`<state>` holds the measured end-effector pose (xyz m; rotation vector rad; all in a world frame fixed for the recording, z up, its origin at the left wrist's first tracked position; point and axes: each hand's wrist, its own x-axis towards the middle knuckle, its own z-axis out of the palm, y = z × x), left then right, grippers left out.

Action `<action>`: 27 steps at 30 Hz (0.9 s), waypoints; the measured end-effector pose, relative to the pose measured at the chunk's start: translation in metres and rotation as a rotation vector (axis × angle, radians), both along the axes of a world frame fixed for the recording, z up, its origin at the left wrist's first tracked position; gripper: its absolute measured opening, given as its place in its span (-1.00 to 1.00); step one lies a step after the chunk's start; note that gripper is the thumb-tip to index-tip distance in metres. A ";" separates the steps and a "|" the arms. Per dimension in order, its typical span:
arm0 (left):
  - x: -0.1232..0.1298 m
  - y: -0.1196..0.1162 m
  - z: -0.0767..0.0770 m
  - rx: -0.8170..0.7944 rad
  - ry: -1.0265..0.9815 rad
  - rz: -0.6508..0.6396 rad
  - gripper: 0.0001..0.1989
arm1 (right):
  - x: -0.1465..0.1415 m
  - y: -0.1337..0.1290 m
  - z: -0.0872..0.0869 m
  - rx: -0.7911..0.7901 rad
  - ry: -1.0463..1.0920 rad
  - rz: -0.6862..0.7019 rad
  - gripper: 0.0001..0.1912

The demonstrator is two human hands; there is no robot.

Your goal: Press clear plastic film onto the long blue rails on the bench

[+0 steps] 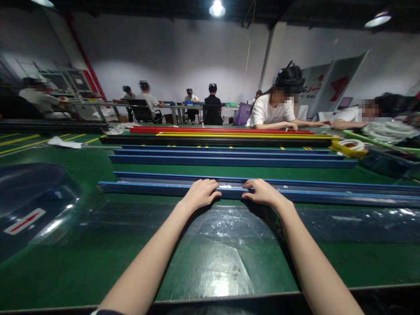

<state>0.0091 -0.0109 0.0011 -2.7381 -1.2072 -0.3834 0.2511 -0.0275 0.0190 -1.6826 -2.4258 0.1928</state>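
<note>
On the green table [88,280], the long blue channel [147,189] lies crosswise in front of the person, gripped near its middle by both hands.

- Left hand [201,194]: closed over the near wall, thumb on the outside, fingers curled over the rim.
- Right hand [262,192]: closed on the same wall, a little to the right, its thumb also outside (how hard either hand presses, I cannot tell).
- Uneven pressure from the two hands could, I judge, twist the wall or let a fingertip slip off its narrow rim.
- The channel reaches well beyond both hands, so a tug at the middle could swing its ends; the far one could then nudge the blue profile [229,162] behind.
- A clear plastic strip [229,223] lies just in front, below the wrists; a dragging forearm might crease or shift it.
- Glare on the clear plastic could hide an edge, making a misplaced finger likelier.
</note>
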 end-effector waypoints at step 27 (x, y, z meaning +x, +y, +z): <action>0.000 0.000 -0.001 0.035 -0.039 -0.017 -0.75 | 0.001 0.002 -0.001 0.002 0.023 0.080 -0.72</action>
